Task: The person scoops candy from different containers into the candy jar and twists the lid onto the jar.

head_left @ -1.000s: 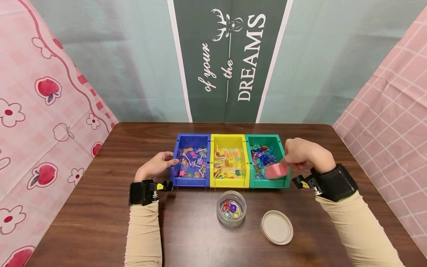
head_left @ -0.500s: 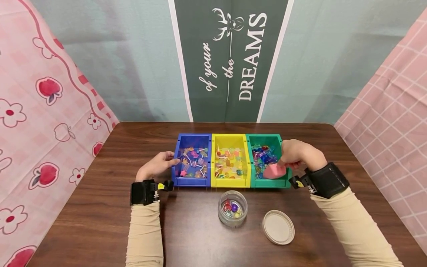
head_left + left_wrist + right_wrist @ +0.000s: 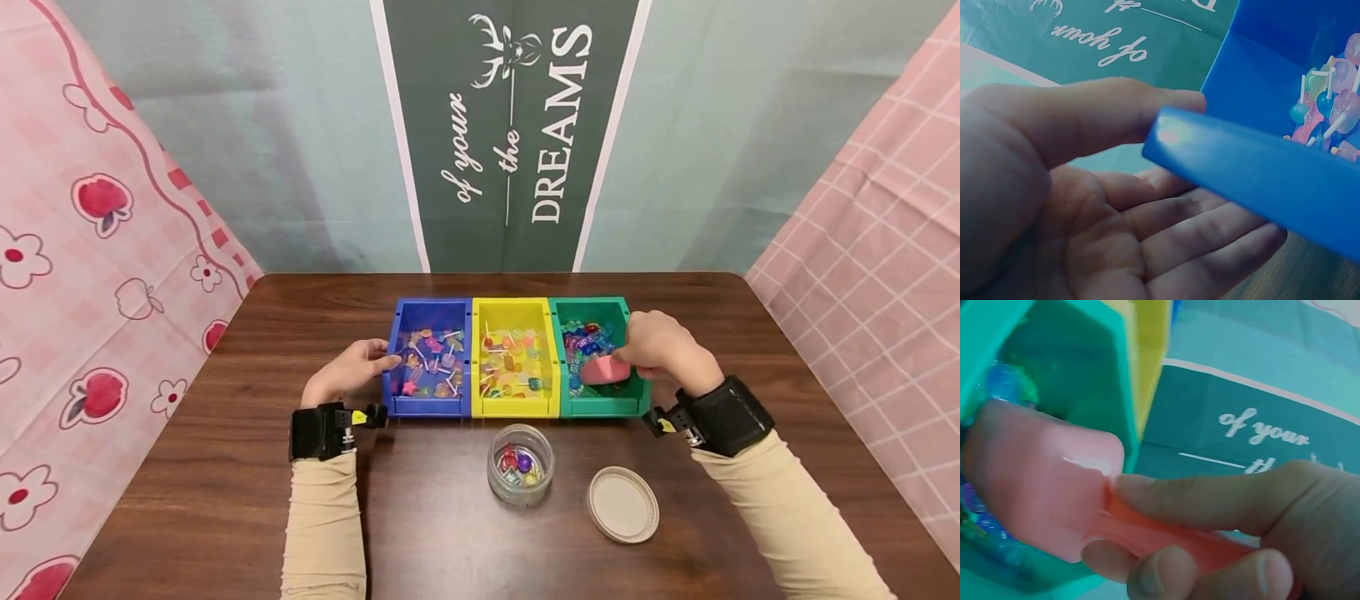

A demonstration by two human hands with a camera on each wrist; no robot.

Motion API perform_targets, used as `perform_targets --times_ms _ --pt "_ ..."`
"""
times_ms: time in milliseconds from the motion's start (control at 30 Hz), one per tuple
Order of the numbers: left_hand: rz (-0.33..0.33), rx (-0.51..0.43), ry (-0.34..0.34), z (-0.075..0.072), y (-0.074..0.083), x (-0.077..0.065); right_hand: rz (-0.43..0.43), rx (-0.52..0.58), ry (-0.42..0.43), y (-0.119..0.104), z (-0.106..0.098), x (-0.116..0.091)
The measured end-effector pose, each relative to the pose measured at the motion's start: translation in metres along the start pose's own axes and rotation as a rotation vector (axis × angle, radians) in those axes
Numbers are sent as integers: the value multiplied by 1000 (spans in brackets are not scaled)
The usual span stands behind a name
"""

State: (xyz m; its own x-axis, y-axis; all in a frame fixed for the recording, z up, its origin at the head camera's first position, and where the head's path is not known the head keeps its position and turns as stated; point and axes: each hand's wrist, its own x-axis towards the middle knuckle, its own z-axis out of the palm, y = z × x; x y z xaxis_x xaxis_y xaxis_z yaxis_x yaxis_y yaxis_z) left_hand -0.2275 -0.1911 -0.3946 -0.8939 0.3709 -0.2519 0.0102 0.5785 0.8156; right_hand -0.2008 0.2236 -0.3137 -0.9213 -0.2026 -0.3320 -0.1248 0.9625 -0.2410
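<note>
My right hand (image 3: 662, 346) grips the handle of a pink scoop (image 3: 606, 369), thumb along the handle in the right wrist view. The scoop's head (image 3: 1047, 475) is inside the green bin (image 3: 603, 407), among shiny blue, purple and green beads (image 3: 588, 340). At the far left of the bin row, my left hand (image 3: 356, 367) holds the side wall of the blue bin (image 3: 431, 407), thumb over the rim and fingers outside. Small lollipop-shaped charms (image 3: 1329, 106) lie in this bin. Between them stands the yellow bin (image 3: 516, 407) with similar charms.
In front of the bins, a clear open jar (image 3: 521, 492) holds a few colored beads. A pale round lid (image 3: 622, 505) lies to its right on the brown wooden table (image 3: 442, 542). Fabric backdrops (image 3: 315, 167) surround the table.
The right hand has moved left with the scoop, which has shifted further into the green bin's beads. My left hand stays on the blue bin.
</note>
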Motion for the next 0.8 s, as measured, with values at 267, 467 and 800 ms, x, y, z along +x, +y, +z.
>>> perform_targets --times_ms 267,467,800 --pt "6 7 0 0 -2 0 -2 -11 -26 1 -7 -1" --pt "11 26 4 -1 -2 0 -22 -1 -101 -1 -10 -2" --pt "12 13 3 -1 -1 1 34 -1 -74 -7 -1 -1"
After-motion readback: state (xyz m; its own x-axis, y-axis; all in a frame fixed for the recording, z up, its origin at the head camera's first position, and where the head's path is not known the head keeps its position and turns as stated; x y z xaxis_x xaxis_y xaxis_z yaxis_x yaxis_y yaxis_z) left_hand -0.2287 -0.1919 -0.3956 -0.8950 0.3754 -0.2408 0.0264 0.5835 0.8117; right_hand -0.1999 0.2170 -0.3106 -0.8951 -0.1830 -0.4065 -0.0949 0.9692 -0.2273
